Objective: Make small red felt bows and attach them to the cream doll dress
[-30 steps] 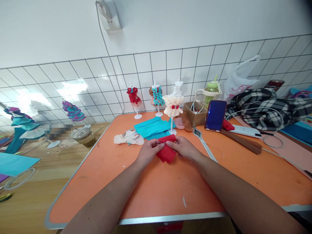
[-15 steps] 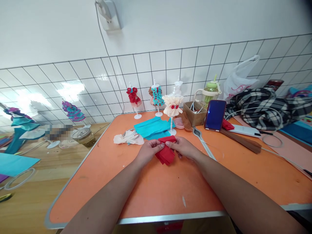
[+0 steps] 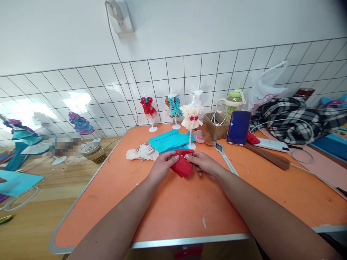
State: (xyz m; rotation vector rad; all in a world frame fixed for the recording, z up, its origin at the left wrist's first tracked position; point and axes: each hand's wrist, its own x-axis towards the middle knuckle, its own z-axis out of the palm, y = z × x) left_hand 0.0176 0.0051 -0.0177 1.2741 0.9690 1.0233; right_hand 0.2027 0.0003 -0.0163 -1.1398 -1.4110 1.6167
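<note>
- Head view, workpiece position: the folded red sheet (image 3: 182, 169) sits between the two hands, above the mid-far part of the orange worktop (image 3: 173, 213). Contact with the surface cannot be confirmed.
- Head view, left hand (image 3: 162, 164): thumb and fingers are clamped on the left margin of the sheet.
- Head view, right hand (image 3: 204, 164): thumb and fingers are pinched on the right margin. A thin strand crosses at the fingertips; it is too small to identify.
- Head view, axis: a narrow band lies crosswise at the far edge, between the fingertips. The loose pleated portion extends from it toward the near side, slightly left.
- Head view, reach: both hands touch the sheet, so neither is nearer.
- Head view, surroundings: the cyan sheet (image 3: 165, 141) lies far-left of the fingers; the cream-dressed miniature mannequin (image 3: 191, 118) stands just beyond, slightly right.
</note>
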